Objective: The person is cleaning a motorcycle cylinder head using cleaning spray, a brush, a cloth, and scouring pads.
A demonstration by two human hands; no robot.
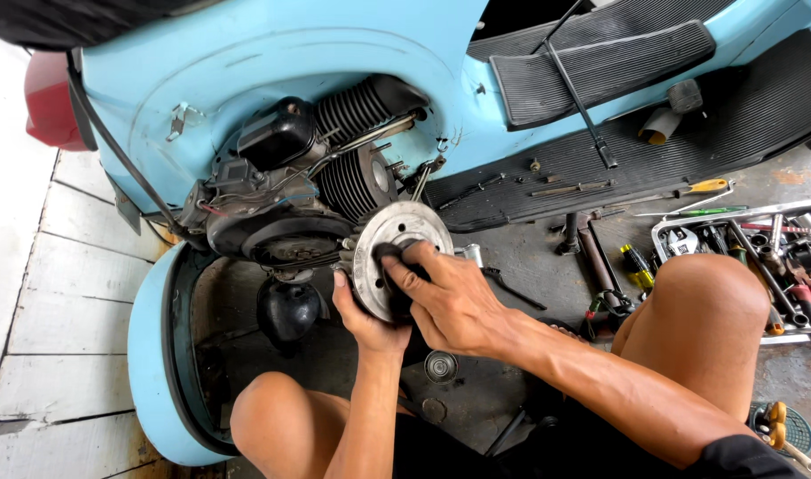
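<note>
A light blue scooter lies on its side with its engine exposed. A round grey metal brake drum sits on the hub beside the engine. My left hand comes from below and cups the drum's lower left edge. My right hand reaches in from the right and presses a dark rag or part against the drum's centre. Its fingers cover the middle of the drum, so what lies under them is hidden.
A metal tray of wrenches and screwdrivers stands at the right. Loose tools, a hammer and pliers lie on the concrete floor. My bare knees flank the work. White boards line the left.
</note>
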